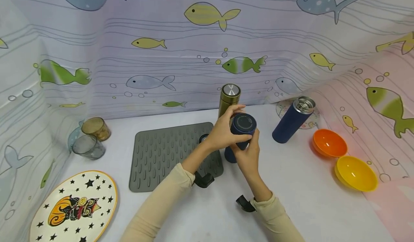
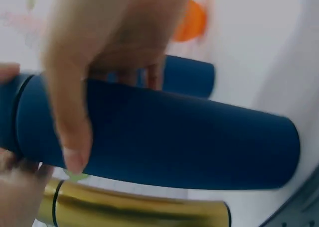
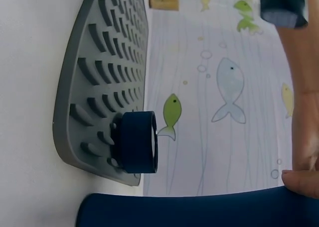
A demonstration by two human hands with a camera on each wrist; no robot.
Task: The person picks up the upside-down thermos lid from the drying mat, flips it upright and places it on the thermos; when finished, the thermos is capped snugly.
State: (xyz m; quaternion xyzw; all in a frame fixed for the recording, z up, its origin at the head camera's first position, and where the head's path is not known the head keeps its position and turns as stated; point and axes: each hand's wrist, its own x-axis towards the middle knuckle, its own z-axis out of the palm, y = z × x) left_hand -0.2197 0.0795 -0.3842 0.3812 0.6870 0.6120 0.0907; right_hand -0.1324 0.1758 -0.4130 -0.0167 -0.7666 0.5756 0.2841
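Head view: the white counter [image 1: 307,199] carries a grey ribbed mat [image 1: 161,156], and just right of the mat both hands hold a dark blue flask [image 1: 240,134]. The flask's base sits on or just above the counter, and its long axis leans up toward the camera, so its round capped top faces the viewer. The left hand [image 1: 223,132] comes in from the lower left, forearm angled up and right, fingers [image 2: 70,112] curled over the upper body, thumb across the side. The right hand [image 1: 249,156] rises from below, fingers wrapped round the lower body. A gold flask [image 1: 229,98] stands upright just behind. A 2nd blue flask [image 1: 292,120], uncapped, tilts further right. A loose blue cap [image 3: 137,142] lies at the mat's edge.
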